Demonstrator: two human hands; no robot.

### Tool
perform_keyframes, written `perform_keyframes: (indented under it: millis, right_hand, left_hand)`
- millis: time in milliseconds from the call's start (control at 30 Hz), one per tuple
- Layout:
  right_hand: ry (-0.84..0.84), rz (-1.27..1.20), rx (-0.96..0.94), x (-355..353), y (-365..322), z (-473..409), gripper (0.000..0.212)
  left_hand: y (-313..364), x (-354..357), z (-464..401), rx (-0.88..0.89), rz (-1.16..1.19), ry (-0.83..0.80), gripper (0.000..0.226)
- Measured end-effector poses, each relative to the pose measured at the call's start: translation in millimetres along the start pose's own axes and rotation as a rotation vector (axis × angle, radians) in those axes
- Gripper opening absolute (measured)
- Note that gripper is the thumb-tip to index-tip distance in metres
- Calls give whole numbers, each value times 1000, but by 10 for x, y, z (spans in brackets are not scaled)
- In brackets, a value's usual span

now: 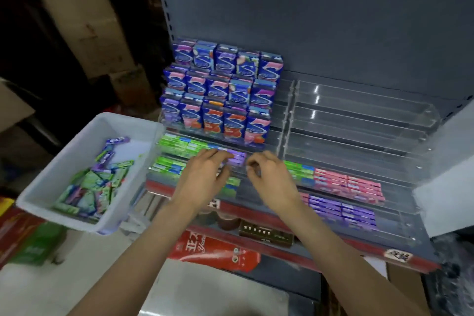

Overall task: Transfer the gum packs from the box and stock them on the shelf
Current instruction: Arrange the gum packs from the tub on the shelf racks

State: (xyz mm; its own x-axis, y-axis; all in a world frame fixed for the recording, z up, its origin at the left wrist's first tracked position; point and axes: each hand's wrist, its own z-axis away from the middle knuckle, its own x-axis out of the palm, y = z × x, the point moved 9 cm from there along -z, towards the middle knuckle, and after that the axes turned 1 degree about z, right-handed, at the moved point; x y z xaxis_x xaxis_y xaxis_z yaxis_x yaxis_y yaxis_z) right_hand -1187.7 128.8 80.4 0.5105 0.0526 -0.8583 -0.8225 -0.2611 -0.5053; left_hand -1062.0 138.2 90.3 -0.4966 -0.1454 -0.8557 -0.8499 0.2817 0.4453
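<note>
Both our hands sit over the front acrylic trays of the shelf (pixel 333 246): left hand (pixel 202 177) with fingers spread on the purple gum packs (pixel 237 157), right hand (pixel 269 177) loosely curled just beside, holding nothing we can make out. Risk, as we judge it: a nudge could skew the row across its divider. More packs lie loose in the white box (pixel 51 187) at left; cartons (pixel 84 28) stacked in dim room behind.
</note>
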Motion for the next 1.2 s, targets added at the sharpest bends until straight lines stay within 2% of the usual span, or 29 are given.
perform_keyframes:
  millis: [133, 333, 467, 633, 767, 933, 1100, 1200]
  right_hand:
    - [-62, -38, -10, 743, -898, -352, 20]
    - [-176, -65, -7, 1843, -1977, -929, 24]
    - [-316, -96, 20, 2616, -2286, -1314, 32]
    - [-416, -80, 108, 3346, -2204, -1717, 52]
    - [-547, -53, 169, 3919, -2062, -1903, 66]
    - [-708, 64, 142, 4366, -1962, -1922, 85]
    - [-565, 199, 132, 4411, -1922, -2046, 86]
    - [-476, 243, 205, 4357, -1860, -2162, 83]
  left_hand:
    - [-1189, -485, 297, -148, 79, -41, 36]
    - [-2909, -922, 592, -362, 96, -80, 22]
    - [-3855, -831, 615, -464, 59, -184, 24]
    - [-4620, -369, 552, -510, 28, -400, 40]
    - [-5033, 39, 519, -458, 0, -584, 59]
    - [-5209, 395, 521, -267, -140, -740, 69]
    - [-5236, 426, 428, -181, -181, -715, 67]
    - [-5228, 412, 339, -176, -198, -688, 65]
